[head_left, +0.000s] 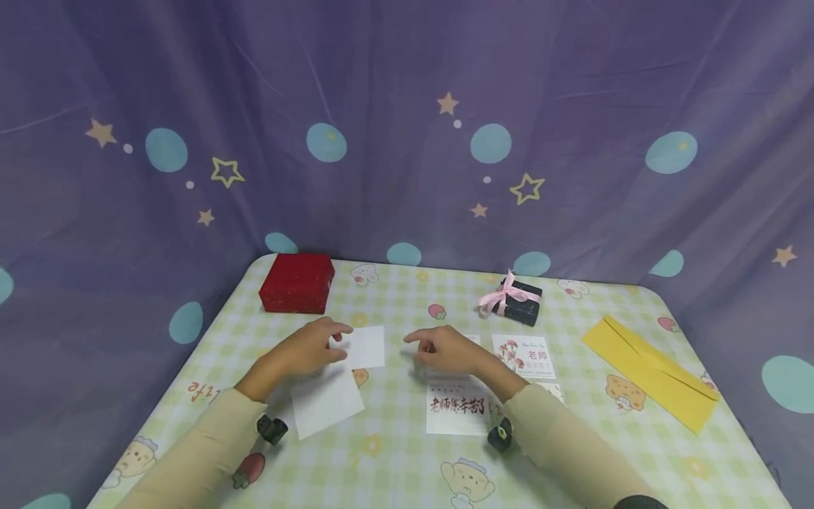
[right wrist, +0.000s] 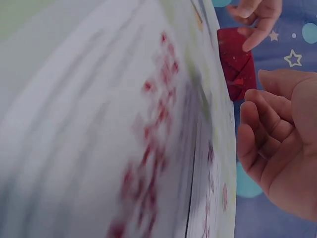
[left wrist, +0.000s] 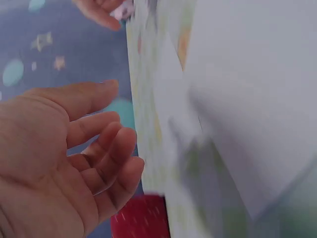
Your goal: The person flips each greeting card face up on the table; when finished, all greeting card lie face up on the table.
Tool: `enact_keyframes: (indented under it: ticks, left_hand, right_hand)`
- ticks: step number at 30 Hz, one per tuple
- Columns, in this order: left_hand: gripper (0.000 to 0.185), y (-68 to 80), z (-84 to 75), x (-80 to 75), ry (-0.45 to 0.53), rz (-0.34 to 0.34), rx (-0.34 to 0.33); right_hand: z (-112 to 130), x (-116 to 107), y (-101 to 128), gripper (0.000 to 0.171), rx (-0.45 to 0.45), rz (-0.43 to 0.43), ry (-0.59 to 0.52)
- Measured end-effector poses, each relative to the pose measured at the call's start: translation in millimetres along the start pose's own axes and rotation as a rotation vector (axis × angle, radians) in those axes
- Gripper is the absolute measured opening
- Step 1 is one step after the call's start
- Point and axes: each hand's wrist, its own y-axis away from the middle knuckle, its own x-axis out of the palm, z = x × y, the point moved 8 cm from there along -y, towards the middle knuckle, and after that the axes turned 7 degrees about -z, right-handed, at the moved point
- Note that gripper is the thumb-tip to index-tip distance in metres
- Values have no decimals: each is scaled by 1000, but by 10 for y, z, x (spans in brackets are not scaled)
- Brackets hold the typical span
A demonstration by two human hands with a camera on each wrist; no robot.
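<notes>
My left hand (head_left: 308, 346) hovers above two blank white cards, one card (head_left: 369, 348) by its fingertips and a tilted card (head_left: 327, 406) below it. In the left wrist view its fingers are loosely bent and nothing lies in the palm. Over the printed cards is my right hand (head_left: 448, 350), also holding nothing, fingers relaxed in the right wrist view. A card with dark red Chinese lettering (head_left: 458, 408) lies nearest the front, and a card with red flowers (head_left: 524, 355) lies to the right. My right hand and forearm partly cover two more cards.
A red box (head_left: 297, 283) stands at the back left of the checked tablecloth. Toward the back right sits a small black gift box (head_left: 523, 307) with a pink ribbon (head_left: 502, 295). A yellow envelope (head_left: 649, 371) lies slanted at the right. A purple curtain (head_left: 407, 198) hangs behind.
</notes>
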Motion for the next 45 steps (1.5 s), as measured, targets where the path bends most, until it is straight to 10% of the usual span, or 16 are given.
enact_keyframes:
  ticks: [11,26,45]
  left_hand:
    - [67,48,637,208,73,41,-93]
    - [78,9,753,206,57,50,-137]
    - [72,-145,780,197,133,98,-164]
  right_hand:
    - [-110,406,-464,59,140,-7,-57]
    - [-116,545,-662,70,235,53,64]
    - [-230,498,-699,61,313,-4,-52]
